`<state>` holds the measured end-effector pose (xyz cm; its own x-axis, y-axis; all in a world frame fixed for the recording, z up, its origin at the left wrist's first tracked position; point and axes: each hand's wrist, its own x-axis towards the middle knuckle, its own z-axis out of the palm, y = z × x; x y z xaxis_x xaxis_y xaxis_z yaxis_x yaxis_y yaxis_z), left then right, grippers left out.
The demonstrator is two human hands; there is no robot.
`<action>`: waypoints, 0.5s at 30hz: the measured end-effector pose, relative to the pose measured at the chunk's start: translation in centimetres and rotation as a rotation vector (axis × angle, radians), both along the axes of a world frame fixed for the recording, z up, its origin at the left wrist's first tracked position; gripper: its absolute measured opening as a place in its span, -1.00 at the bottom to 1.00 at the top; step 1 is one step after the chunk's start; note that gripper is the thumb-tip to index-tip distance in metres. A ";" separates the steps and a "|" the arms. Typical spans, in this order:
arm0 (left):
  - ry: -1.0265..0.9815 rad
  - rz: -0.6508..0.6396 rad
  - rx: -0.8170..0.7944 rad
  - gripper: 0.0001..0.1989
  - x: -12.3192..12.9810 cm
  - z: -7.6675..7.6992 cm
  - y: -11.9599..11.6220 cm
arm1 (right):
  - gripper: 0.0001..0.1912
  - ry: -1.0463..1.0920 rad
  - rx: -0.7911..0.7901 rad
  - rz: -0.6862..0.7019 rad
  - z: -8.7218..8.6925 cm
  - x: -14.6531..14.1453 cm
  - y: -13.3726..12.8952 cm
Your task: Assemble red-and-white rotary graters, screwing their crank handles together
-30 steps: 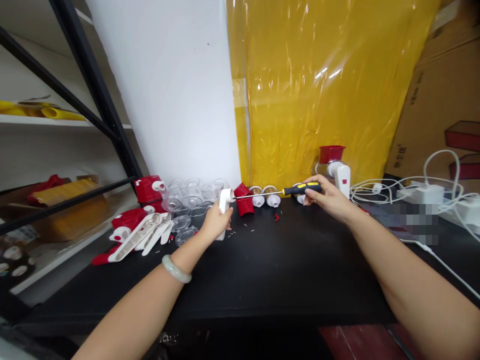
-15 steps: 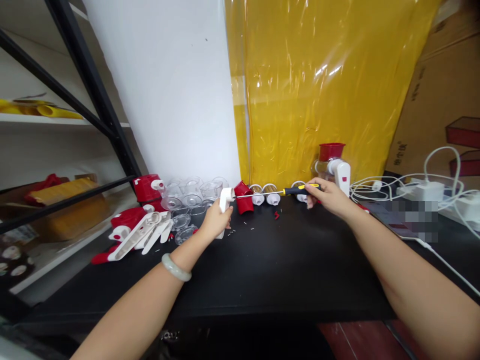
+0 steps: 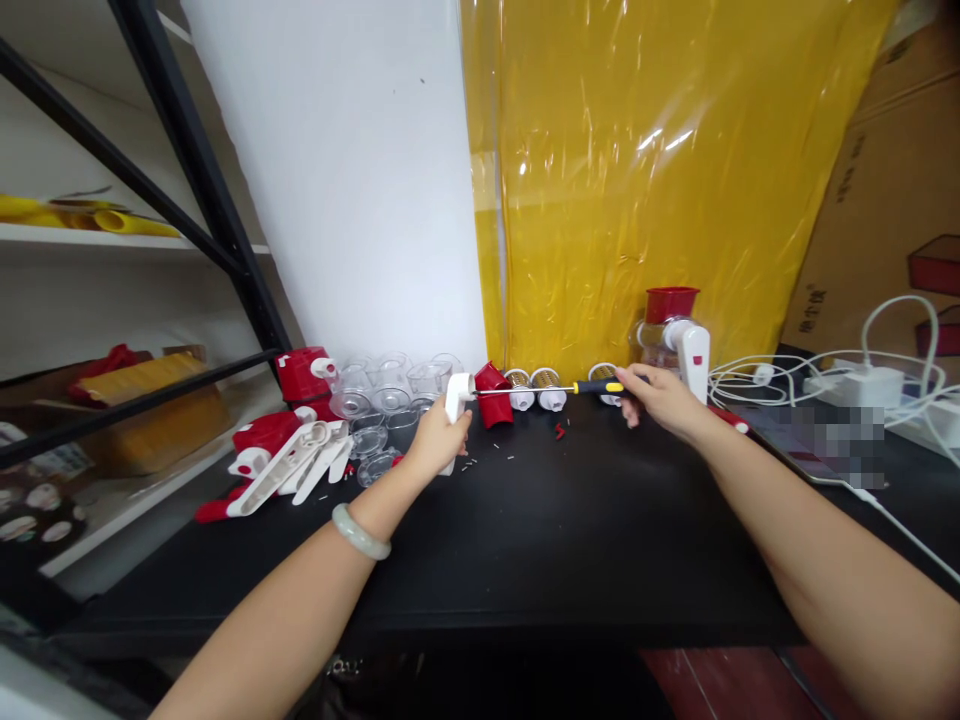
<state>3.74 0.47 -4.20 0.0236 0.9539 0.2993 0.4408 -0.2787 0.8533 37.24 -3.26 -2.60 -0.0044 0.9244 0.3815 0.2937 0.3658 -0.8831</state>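
Note:
My left hand (image 3: pixel 439 437) is closed around a white plastic part (image 3: pixel 457 395), its round end turned to the right. My right hand (image 3: pixel 657 398) grips the black and yellow handle of a screwdriver (image 3: pixel 596 387). The shaft lies level, and its tip meets the round end of the white part. Behind the shaft are a red plastic piece (image 3: pixel 495 396) and several metal drums with white ends (image 3: pixel 552 390). An upright red and white device (image 3: pixel 694 360) stands just behind my right hand.
Clear plastic cups (image 3: pixel 369 440) and white handles with red parts (image 3: pixel 281 470) lie at the left. Small red bits (image 3: pixel 560 431) and tiny pins are on the black table (image 3: pixel 555 540). White cables, chargers and a tablet (image 3: pixel 802 440) occupy the right side.
The whole view has shifted slightly, moving things a little to the right. The fingers of my right hand have changed their hold on the screwdriver handle. Its tip remains at the white part.

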 end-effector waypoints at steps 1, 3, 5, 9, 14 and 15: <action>-0.002 -0.006 0.008 -0.76 0.0 0.0 0.0 | -0.49 -0.044 -0.036 -0.045 -0.1 -0.1 0.1; 0.002 -0.019 0.027 -0.75 -0.1 -0.1 0.1 | -0.46 -0.046 -0.091 -0.087 -0.3 -0.1 0.2; 0.015 -0.015 0.036 -0.75 -0.1 -0.1 0.1 | -0.53 0.096 -0.099 -0.006 -0.5 -0.1 0.4; 0.035 0.017 0.018 -0.76 -0.1 0.1 0.0 | -0.41 0.241 -0.003 0.194 -0.3 0.1 0.2; 0.071 0.025 0.013 -0.77 -0.2 0.2 0.0 | -0.54 0.005 0.013 0.029 0.3 -0.4 -0.5; 0.080 0.024 0.020 -0.77 -0.2 0.2 0.1 | -0.50 -0.033 -0.015 -0.032 0.3 -0.5 -0.5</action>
<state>3.50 0.53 -4.00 0.0250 0.9483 0.3165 0.5144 -0.2837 0.8093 36.73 -3.78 -2.28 0.0134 0.9298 0.3679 0.3338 0.3426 -0.8782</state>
